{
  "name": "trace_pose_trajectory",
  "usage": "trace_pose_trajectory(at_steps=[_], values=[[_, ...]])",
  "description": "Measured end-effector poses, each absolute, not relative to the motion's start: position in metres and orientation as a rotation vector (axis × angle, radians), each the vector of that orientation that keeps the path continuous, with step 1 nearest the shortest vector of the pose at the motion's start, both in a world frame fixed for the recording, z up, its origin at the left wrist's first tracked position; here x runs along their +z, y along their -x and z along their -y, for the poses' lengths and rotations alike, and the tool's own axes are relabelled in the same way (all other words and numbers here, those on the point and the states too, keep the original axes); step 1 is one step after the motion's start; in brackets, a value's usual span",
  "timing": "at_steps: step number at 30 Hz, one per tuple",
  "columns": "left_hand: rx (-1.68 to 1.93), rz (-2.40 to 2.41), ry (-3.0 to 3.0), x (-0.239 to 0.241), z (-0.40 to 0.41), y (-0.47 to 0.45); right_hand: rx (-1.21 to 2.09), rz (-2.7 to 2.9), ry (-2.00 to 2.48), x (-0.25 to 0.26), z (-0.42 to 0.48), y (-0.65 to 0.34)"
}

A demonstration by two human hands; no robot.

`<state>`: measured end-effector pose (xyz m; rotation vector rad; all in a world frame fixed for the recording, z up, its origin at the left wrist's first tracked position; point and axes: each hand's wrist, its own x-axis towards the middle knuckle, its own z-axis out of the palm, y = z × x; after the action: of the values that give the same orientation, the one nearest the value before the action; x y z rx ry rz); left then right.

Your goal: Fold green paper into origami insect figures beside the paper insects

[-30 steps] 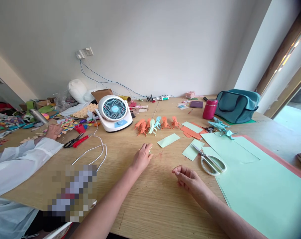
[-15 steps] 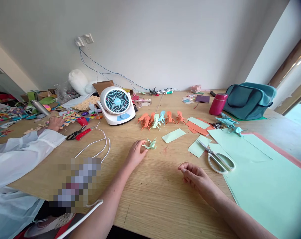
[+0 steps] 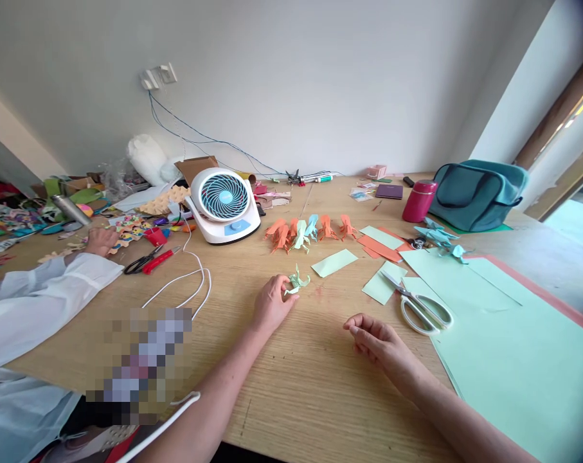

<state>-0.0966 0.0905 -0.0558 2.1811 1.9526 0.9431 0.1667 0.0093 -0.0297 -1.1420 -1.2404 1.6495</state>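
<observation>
A small pale-green paper figure (image 3: pixel 299 280) is held at its near edge between the thumb and fingers of the left hand (image 3: pixel 274 303), just above or against the wooden desk (image 3: pixel 291 392); whether it is fully supported there cannot be told. The right hand (image 3: pixel 375 342) is kept well apart, its fingers curled in toward the thumb, with nothing seen in its grasp. Behind the figure, a row of orange, green and blue paper figures (image 3: pixel 326 227) is lined up near a white fan (image 3: pixel 224 204). To the right, white-handled scissors (image 3: pixel 422 307) are laid partly over cut green paper, beside large green sheets (image 3: pixel 513 350). Folded from what appears to be thin paper, the piece is judged feather-light, springy at the creases and easily crushed; it is best taken by its thicker folded middle, with a soft pinch, and its spindly limbs are best left unpressed.
</observation>
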Motion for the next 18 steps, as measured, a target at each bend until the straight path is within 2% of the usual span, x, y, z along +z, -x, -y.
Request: trace_pose_trajectory(at_steps=[6,18], values=[[0.873,-1.969,-2.341,-0.052,-0.1,0.085,1.473,1.414,1.167,-0.028,-0.012,-0.164],[0.823,-1.919,-2.524,-0.046,-0.122,0.084,0.726,2.062,1.23,-0.027,-0.027,-0.158]])
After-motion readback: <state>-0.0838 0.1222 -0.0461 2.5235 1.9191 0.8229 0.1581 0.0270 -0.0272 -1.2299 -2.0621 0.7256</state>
